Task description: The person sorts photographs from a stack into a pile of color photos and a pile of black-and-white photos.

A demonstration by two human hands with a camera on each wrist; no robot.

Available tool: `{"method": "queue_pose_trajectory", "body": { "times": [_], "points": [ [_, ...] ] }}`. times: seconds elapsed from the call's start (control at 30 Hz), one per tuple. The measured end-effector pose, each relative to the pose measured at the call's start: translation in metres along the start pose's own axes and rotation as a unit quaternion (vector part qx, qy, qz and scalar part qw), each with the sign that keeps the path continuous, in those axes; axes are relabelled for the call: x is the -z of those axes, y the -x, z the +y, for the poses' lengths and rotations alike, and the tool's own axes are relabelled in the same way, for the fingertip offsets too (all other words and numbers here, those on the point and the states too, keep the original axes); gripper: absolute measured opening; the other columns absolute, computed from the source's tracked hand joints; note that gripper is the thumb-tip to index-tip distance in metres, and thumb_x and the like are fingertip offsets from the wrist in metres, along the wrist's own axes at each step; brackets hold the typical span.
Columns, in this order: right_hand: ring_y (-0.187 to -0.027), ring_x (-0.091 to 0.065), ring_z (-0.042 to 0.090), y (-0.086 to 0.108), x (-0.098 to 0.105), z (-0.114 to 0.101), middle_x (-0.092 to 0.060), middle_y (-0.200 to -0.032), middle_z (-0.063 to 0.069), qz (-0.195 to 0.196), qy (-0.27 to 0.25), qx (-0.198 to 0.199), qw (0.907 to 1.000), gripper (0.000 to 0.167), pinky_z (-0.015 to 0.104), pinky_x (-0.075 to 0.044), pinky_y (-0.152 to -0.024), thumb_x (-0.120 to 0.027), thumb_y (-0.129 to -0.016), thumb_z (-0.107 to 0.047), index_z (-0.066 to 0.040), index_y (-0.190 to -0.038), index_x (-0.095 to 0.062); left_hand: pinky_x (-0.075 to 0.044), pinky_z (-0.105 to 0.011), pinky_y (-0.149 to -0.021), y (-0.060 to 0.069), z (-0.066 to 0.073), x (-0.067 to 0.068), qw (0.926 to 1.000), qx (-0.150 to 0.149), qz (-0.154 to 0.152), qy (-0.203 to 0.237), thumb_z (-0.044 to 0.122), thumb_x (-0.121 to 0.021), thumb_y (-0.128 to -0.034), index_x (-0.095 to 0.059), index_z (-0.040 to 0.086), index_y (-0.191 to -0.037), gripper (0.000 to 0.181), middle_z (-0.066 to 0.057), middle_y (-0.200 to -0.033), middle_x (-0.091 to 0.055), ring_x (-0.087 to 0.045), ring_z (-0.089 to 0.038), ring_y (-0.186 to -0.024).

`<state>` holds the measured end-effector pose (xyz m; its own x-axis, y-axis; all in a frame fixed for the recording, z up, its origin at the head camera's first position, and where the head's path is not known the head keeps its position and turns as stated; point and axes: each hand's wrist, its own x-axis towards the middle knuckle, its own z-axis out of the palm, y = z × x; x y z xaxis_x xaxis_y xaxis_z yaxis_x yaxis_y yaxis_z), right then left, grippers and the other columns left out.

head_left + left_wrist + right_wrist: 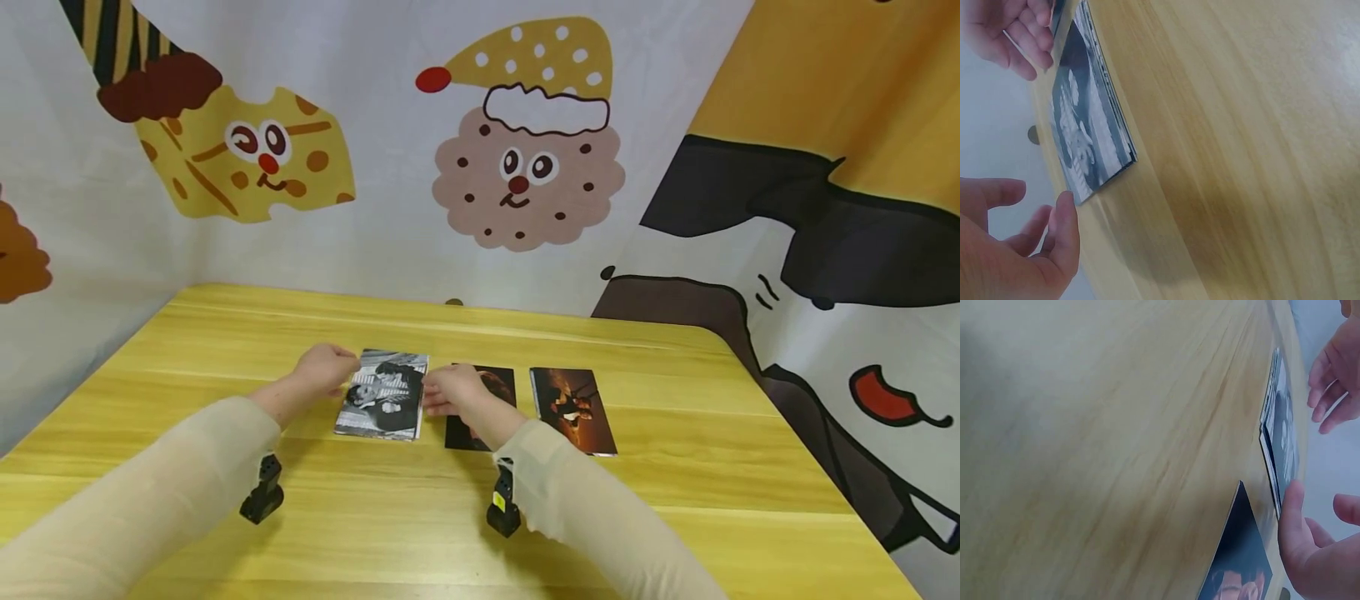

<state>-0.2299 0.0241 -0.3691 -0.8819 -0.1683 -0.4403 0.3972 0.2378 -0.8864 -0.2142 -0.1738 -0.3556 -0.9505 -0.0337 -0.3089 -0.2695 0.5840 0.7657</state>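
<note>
A stack of photo cards [382,396] with a black-and-white picture of people on top lies on the table, its layered edges visible in the left wrist view. Beside its left edge is my left hand [324,368], fingers loosely bent and not around the cards. On the other side, my right hand [456,390] has its fingertips at the stack's right edge; whether they touch is hard to tell. Under the right hand and wrist lies a dark photo card [498,383], partly covered. Further right rests another stack of cards [573,408] with a dark orange-brown picture.
The cards lie on a yellow wood-grain table [360,517]. Behind it hangs a white curtain [390,250] printed with cartoon food figures. A small black camera sits under each wrist, the left one [262,492] and the right one [504,504].
</note>
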Motion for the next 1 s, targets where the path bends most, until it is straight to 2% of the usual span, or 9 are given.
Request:
{"method": "queue_pose_trajectory", "body": {
  "times": [0.17, 0.37, 0.5, 0.77, 1.0],
  "points": [
    [-0.067, -0.06, 0.015, 0.001, 0.009, -0.001, -0.061, -0.116, 0.025, 0.002, -0.005, 0.002, 1.0, 0.042, 0.028, -0.059, -0.064, -0.054, -0.092, -0.011, 0.006, -0.13, -0.048, -0.056, -0.039, -0.087, -0.001, 0.007, -0.005, 0.9998, -0.006, 0.001, 0.018, 0.013, -0.042, -0.0919, -0.044, -0.013, -0.13, 0.046, -0.03, -0.131, -0.046, -0.05, -0.039, -0.114],
    [-0.068, -0.059, 0.014, 0.003, 0.027, -0.002, -0.061, -0.117, 0.024, 0.019, 0.003, 0.007, 0.9998, 0.042, 0.028, -0.059, -0.065, -0.054, -0.093, -0.013, 0.005, -0.13, -0.048, -0.059, -0.034, -0.08, -0.002, 0.017, -0.015, 0.9985, -0.014, -0.008, 0.053, 0.011, -0.044, -0.0918, -0.044, -0.014, -0.129, 0.045, -0.032, -0.128, -0.048, -0.056, -0.039, -0.108],
    [-0.065, -0.057, 0.012, 0.003, 0.042, -0.002, -0.061, -0.116, 0.025, 0.035, 0.007, 0.009, 0.9993, 0.041, 0.028, -0.058, -0.066, -0.053, -0.093, -0.013, 0.005, -0.13, -0.049, -0.059, -0.033, -0.08, -0.004, 0.025, -0.024, 0.9971, -0.014, -0.018, 0.073, 0.011, -0.044, -0.0919, -0.043, -0.012, -0.131, 0.046, -0.032, -0.128, -0.048, -0.056, -0.039, -0.109],
    [-0.091, -0.063, 0.025, 0.006, 0.072, -0.001, -0.057, -0.124, 0.025, 0.05, 0.02, 0.0, 0.9985, 0.045, 0.033, -0.059, -0.076, -0.05, -0.095, -0.015, 0.003, -0.136, -0.044, -0.057, -0.037, -0.087, -0.006, 0.042, -0.042, 0.9933, -0.024, -0.056, 0.098, 0.009, -0.042, -0.0926, -0.041, -0.012, -0.133, 0.045, -0.032, -0.131, -0.047, -0.052, -0.042, -0.116],
    [-0.1, -0.061, 0.033, 0.011, 0.094, 0.007, -0.054, -0.125, 0.028, 0.071, 0.029, 0.001, 0.997, 0.048, 0.036, -0.059, -0.08, -0.049, -0.095, -0.014, 0.004, -0.138, -0.04, -0.059, -0.029, -0.076, -0.009, 0.05, -0.055, 0.988, -0.012, -0.095, 0.121, 0.009, -0.043, -0.0951, -0.038, -0.01, -0.135, 0.045, -0.03, -0.133, -0.046, -0.054, -0.038, -0.112]
  ]
}}
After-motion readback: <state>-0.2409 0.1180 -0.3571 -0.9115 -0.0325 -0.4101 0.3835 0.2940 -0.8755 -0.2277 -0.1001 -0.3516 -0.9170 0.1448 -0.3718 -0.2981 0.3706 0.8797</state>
